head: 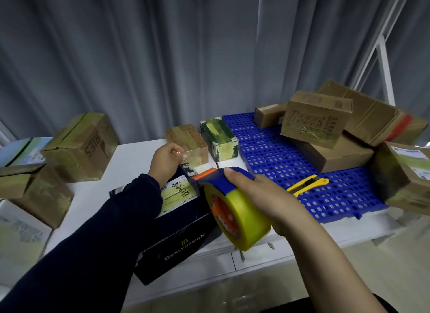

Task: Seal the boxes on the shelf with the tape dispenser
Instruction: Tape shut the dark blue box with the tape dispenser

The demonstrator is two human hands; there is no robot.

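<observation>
Behind the whole scene hangs a pleated grey curtain (162,56), and in front of it runs the flat white shelf (130,159). A blue perforated plastic mat (274,154) covers the shelf's right part. A jumbled pile of brown cardboard boxes (316,119) sits on the mat's far and right side, several of them tilted against each other. More taped cardboard boxes (83,147) stand on the far left of the shelf. At the near middle lies a long dark navy box with gold lettering (181,240), its near end jutting over the shelf edge. The right hand (267,196) grasps the blue and orange tape dispenser with its yellow roll (235,210), thumb on top, with the dispenser's orange front edge touching the navy box's top. The left hand (165,161), in a dark sleeve, is clenched at the navy box's far end, pinching a clear tape strip (180,153). A yellow utility knife (307,184) lies on the mat, just right of the dispenser.
</observation>
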